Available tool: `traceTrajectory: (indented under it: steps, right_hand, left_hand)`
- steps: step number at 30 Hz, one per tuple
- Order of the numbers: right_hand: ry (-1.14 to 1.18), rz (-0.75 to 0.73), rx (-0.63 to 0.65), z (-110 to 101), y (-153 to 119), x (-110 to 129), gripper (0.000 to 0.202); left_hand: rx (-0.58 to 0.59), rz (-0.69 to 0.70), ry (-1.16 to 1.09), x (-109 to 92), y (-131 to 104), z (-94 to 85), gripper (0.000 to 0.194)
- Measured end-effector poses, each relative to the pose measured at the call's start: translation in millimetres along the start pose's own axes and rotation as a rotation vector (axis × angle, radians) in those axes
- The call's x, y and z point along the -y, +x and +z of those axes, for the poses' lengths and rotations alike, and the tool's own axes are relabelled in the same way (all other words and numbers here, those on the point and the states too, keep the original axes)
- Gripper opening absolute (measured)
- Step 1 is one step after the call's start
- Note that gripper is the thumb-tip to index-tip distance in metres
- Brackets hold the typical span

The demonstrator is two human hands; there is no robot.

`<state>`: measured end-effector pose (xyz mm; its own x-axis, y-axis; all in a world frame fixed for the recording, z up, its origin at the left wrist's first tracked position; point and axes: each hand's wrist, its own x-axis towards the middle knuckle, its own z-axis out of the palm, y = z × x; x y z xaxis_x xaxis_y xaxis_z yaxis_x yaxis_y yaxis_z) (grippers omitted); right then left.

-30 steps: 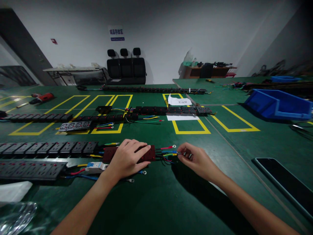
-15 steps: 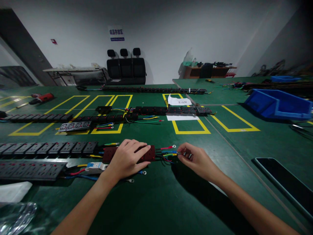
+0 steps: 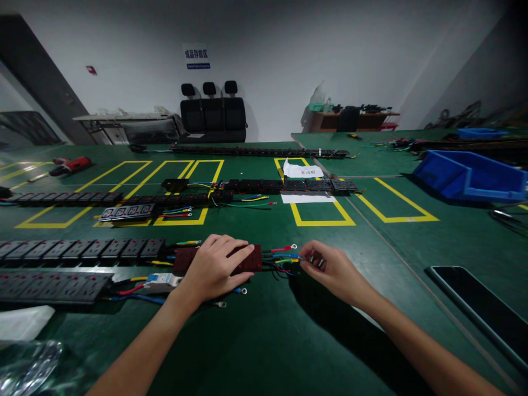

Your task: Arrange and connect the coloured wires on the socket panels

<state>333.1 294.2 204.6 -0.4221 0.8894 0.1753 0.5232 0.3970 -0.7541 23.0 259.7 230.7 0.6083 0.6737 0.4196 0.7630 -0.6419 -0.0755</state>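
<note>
My left hand [image 3: 218, 267] lies over a dark red socket strip [image 3: 252, 258], thumb along its near edge and the other fingers across its top. From the strip's right end come several thin wires, among them a red one with a ring terminal [image 3: 293, 247] that is free. The thumb and fingertips of my right hand [image 3: 324, 267] pinch the ends of the blue and the yellow-green wires [image 3: 292, 258]; the tips are hidden by the fingers. Left of the red strip lies a row of black sockets [image 3: 91, 250]. A white-and-blue breaker [image 3: 161, 282] sits beside my left wrist.
Another black socket strip [image 3: 53, 287] lies at the near left, by clear plastic wrap [image 3: 28, 366]. A phone [image 3: 478, 308] lies at the right, below a blue bin [image 3: 470, 176]. More socket strips [image 3: 289, 187] and a red power tool [image 3: 74, 165] are farther back.
</note>
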Motion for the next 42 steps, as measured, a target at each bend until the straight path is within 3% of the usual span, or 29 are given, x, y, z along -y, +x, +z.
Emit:
traceTrajectory:
  steps: [42]
  right_hand:
    - [-0.005,-0.003,-0.002,0.4,0.7,0.0,0.012]
  left_hand:
    - [0.008,-0.005,-0.004,0.9,-0.6,0.7,0.050]
